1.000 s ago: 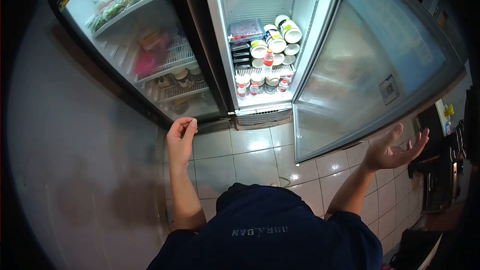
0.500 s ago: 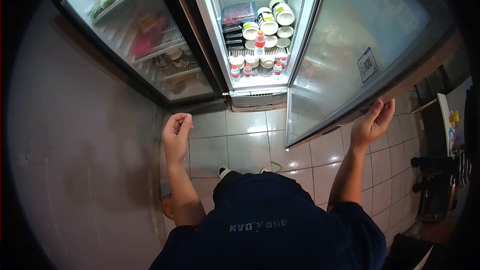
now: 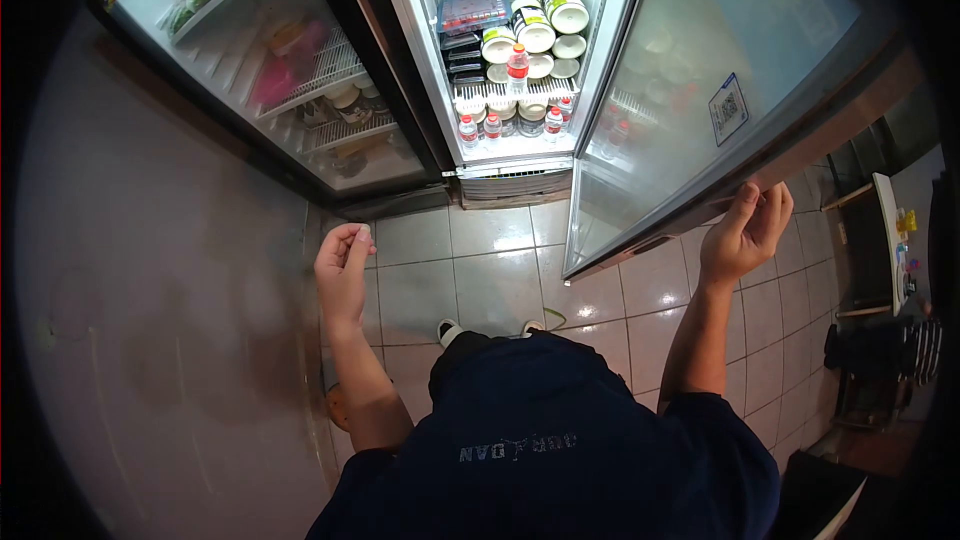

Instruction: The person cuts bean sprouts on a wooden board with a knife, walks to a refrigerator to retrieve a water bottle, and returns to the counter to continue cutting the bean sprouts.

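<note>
The glass refrigerator door point(image 3: 690, 120) stands open on the right. My right hand point(image 3: 745, 230) is at its outer edge, fingers curled behind the dark frame and thumb in front. To the left, my left hand point(image 3: 343, 260) hovers above the floor with its fingers curled and thumb against them; nothing shows in it. Between the hands is the lit refrigerator point(image 3: 512, 185). On its upper rack are white tubs point(image 3: 535, 32), a clear plastic box point(image 3: 473, 10), stacked black trays point(image 3: 463, 60) and a red-capped bottle point(image 3: 517, 68). Small bottles point(image 3: 468, 130) stand below.
A second glass-front refrigerator point(image 3: 400, 100) is at the left, holding bagged food and tubs behind its door. The wall point(image 3: 150, 320) runs along my left side. Tiled floor point(image 3: 495, 280) lies ahead. A white-topped table point(image 3: 888, 240) stands far right.
The refrigerator and its door sit slightly higher in view. My left hand has shifted a little left. My right hand stays at the door's edge.
</note>
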A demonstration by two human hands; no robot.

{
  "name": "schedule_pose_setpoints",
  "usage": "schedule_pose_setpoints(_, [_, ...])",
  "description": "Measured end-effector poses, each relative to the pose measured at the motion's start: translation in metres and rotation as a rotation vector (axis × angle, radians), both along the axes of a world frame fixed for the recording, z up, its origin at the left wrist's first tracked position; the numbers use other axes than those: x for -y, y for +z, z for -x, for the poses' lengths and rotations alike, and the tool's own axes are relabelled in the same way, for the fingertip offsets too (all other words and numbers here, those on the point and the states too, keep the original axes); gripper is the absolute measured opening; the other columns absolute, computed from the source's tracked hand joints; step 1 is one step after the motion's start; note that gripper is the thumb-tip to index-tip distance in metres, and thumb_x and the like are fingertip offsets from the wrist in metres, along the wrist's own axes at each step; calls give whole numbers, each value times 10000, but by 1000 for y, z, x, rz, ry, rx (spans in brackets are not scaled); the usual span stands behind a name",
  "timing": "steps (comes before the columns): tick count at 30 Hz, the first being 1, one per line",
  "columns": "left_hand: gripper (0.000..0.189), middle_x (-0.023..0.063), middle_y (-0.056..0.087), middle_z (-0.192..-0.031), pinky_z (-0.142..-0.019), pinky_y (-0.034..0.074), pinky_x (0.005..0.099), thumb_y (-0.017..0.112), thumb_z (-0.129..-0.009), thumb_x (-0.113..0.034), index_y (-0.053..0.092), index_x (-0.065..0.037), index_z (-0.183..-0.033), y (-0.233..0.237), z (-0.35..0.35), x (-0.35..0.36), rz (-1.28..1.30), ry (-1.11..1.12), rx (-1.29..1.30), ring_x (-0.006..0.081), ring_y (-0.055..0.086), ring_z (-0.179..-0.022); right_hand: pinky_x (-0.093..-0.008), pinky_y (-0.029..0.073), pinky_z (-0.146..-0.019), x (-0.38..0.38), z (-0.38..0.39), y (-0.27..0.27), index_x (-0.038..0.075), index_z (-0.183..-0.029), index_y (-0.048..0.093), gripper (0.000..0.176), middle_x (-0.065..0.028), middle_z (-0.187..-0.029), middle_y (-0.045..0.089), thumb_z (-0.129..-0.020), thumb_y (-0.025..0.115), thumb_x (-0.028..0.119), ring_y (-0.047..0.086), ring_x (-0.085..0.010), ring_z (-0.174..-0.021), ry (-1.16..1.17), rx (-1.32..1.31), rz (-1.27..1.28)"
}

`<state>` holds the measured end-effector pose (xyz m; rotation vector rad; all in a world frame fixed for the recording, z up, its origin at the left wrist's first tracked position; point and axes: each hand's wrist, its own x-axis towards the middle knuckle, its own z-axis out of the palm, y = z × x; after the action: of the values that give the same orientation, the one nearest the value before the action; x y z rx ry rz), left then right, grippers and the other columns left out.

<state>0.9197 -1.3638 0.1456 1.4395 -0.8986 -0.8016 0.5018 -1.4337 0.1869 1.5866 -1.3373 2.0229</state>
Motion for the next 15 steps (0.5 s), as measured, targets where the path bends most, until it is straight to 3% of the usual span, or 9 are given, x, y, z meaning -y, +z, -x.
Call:
schedule_pose_setpoints(5, [161, 0, 624, -853, -746, 437, 223, 636, -957, -166, 646, -28, -1039, -10, -26, 11, 1, -34, -5, 75, 572, -798, -277, 461, -809, 3, -31, 1, -46, -1169, 628, 249, -113, -1117, 580, -972, 587, 100, 562, -155, -925, 2, -38, -15])
schedule_pose_setpoints(11, [133, -9, 615, -871, -767, 442, 221, 647, -945, -127, 646, -19, -1023, -9, -72, 24, -22, -28, -38, 73, 556, -813, -268, 461, -795, 9, -76, 0, -73, -1188, 617, 272, -132, -1120, 574, -949, 550, 39, 559, -166, -936, 73, 55, -11])
schedule_pose_setpoints(15, [133, -11, 614, -870, -758, 438, 220, 647, -946, -128, 646, -18, -1022, -14, -113, 37, -3, -67, -43, 70, 553, -811, -271, 464, -774, 21, -111, -1, -76, -1244, 591, 335, -133, -1113, 572, -923, 559, 15, 559, -162, -912, 1, -77, -12])
